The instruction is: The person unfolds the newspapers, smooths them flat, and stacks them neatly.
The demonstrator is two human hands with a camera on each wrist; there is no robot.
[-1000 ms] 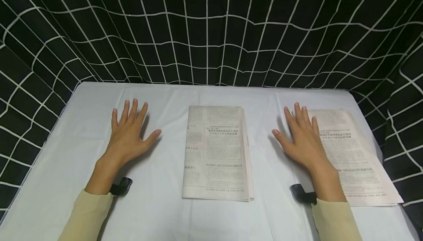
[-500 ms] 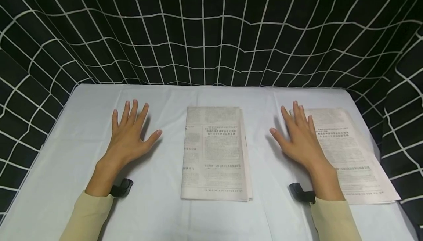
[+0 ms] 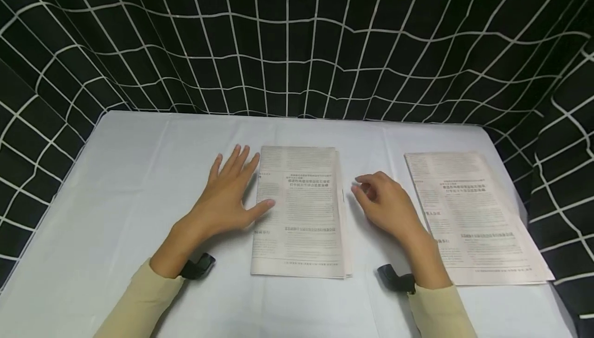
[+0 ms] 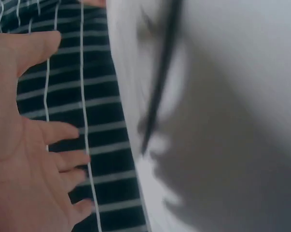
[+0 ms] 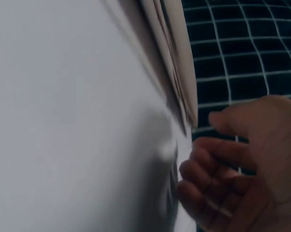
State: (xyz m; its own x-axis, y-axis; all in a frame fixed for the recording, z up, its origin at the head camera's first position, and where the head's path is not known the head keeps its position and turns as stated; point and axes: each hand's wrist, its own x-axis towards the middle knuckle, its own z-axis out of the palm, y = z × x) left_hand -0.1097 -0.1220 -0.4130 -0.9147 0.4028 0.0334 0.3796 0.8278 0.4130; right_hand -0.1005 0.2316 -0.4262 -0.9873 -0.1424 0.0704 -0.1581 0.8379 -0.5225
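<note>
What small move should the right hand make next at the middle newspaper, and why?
Probably close thumb and fingertips on the loose right edge of the middle newspaper. The right hand is loosely curled just beside that edge, holding nothing, while the left hand lies flat at the paper's left edge, thumb on it.

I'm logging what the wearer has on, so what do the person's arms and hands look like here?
Both arms wear long pale cream-yellow sleeves, the left sleeve and the right sleeve ending at the wrists. A small black wrist camera sits at the left wrist and another at the right wrist. The left hand and right hand are bare: no gloves or rings visible.
</note>
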